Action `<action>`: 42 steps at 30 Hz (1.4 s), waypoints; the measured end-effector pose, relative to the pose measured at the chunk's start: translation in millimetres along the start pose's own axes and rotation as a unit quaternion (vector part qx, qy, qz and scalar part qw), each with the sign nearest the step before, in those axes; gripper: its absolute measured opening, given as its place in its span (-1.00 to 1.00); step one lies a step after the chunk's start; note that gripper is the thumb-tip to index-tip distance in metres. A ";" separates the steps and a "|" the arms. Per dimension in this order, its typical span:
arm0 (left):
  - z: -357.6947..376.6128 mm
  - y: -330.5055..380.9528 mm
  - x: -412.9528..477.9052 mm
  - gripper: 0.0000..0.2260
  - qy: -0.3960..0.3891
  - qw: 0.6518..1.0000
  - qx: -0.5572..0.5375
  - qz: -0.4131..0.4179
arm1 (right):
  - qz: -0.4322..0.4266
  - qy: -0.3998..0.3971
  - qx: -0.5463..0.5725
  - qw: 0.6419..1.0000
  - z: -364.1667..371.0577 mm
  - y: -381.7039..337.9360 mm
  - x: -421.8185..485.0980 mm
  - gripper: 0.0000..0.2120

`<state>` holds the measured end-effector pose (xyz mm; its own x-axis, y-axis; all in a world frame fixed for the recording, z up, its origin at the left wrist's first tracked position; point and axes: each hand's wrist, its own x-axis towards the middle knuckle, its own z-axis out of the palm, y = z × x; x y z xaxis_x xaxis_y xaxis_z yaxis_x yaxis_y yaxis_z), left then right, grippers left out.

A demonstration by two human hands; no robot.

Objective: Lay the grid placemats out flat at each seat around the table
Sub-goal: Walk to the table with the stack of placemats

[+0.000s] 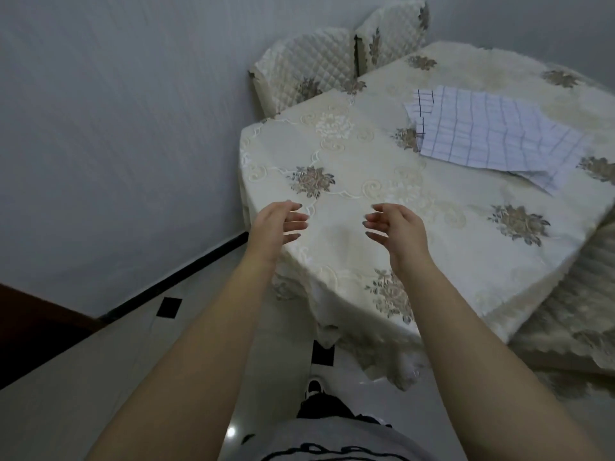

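Grid placemats (486, 133) lie stacked on the far right of the table (366, 194) — two chairs (306, 71) behind it, against the wall (116, 111); both hands (276, 227) hover over its near-left corner.

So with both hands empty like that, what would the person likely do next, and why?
Probably reach the right hand forward to the grid placemats. They lie piled and overlapping on the tablecloth, none spread at a seat, and the left hand also holds nothing.

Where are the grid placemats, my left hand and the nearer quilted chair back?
grid placemats (492, 131), head view, middle of top mat.
left hand (276, 224), head view, palm.
nearer quilted chair back (306, 68), head view, padded centre.
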<state>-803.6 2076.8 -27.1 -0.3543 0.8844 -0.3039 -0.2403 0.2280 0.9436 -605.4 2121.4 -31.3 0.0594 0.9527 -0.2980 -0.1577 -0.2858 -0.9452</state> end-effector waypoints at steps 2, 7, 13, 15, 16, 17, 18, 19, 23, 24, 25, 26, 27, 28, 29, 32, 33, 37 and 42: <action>2.5 10.6 25.7 -0.84 -0.006 1.000 0.001 0.002 | 0.001 -0.002 0.000 1.000 16.0 -8.0 22.0 -0.85; 1.4 27.9 78.1 -0.86 -0.016 1.000 0.004 -0.004 | 0.003 0.008 -0.001 1.000 44.0 -18.9 66.0 -0.84; -6.8 50.4 147.3 -0.89 -0.043 0.999 0.008 -0.011 | 0.004 0.038 0.008 0.999 77.4 -24.6 114.3 -0.84; -10.6 56.1 175.6 -0.89 -0.054 0.998 0.013 -0.019 | 0.003 0.056 0.010 0.998 90.6 -23.6 130.3 -0.84; -12.8 58.4 190.7 -0.89 -0.062 0.998 0.018 -0.022 | 0.004 0.067 0.010 0.998 97.5 -22.4 138.6 -0.84; -14.9 60.4 205.7 -0.88 -0.072 0.997 0.023 -0.025 | 0.006 0.078 0.011 0.997 104.8 -21.1 146.4 -0.84; -16.8 62.8 221.6 -0.87 -0.084 0.996 0.026 -0.027 | 0.007 0.091 0.014 0.996 113.1 -20.0 154.6 -0.84; -18.4 65.2 236.3 -0.86 -0.096 0.995 0.028 -0.031 | 0.008 0.102 0.017 0.995 121.2 -18.8 162.5 -0.84; -24.8 77.5 291.1 -0.86 -0.149 0.987 0.043 -0.049 | 0.004 0.161 0.014 0.987 154.3 -18.6 188.7 -0.81; -27.1 82.0 304.0 -0.85 -0.164 0.984 0.049 -0.052 | 0.002 0.177 0.017 0.984 162.6 -19.3 194.2 -0.81; -29.5 87.0 316.5 -0.85 -0.179 0.981 0.057 -0.054 | 0.001 0.194 0.023 0.981 170.6 -20.0 198.9 -0.81; -31.6 91.5 327.9 -0.85 -0.192 0.978 0.065 -0.057 | -0.001 0.210 0.028 0.977 177.9 -20.8 202.1 -0.81; -33.0 96.2 338.3 -0.85 -0.204 0.975 0.072 -0.059 | -0.002 0.225 0.033 0.974 184.3 -21.2 204.3 -0.82; -33.5 100.6 347.8 -0.85 -0.217 0.971 0.077 -0.062 | -0.003 0.238 0.037 0.970 190.3 -21.6 206.0 -0.82; -33.0 104.6 356.6 -0.85 -0.232 0.967 0.082 -0.064 | -0.003 0.251 0.043 0.967 195.6 -21.3 207.0 -0.83; -25.3 111.1 373.9 -0.84 -0.273 0.955 0.089 -0.067 | -0.006 0.283 0.059 0.957 204.1 -21.9 206.7 -0.83; -21.2 111.7 377.3 -0.84 -0.287 0.951 0.092 -0.069 | -0.007 0.296 0.063 0.953 204.5 -22.4 206.6 -0.83; -1.9 107.9 383.7 -0.84 -0.336 0.933 0.105 -0.079 | -0.012 0.342 0.075 0.936 200.0 -26.1 205.3 -0.83; 29.8 103.0 379.8 -0.87 -0.382 0.912 0.120 -0.085 | -0.018 0.377 0.081 0.922 184.2 -28.9 204.4 -0.83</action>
<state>-936.0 2448.2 -41.4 0.4250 0.8327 -0.3549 0.0037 0.3905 0.9206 -770.2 2343.4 -40.3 0.7272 0.6007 -0.3322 -0.2831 -0.1785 -0.9424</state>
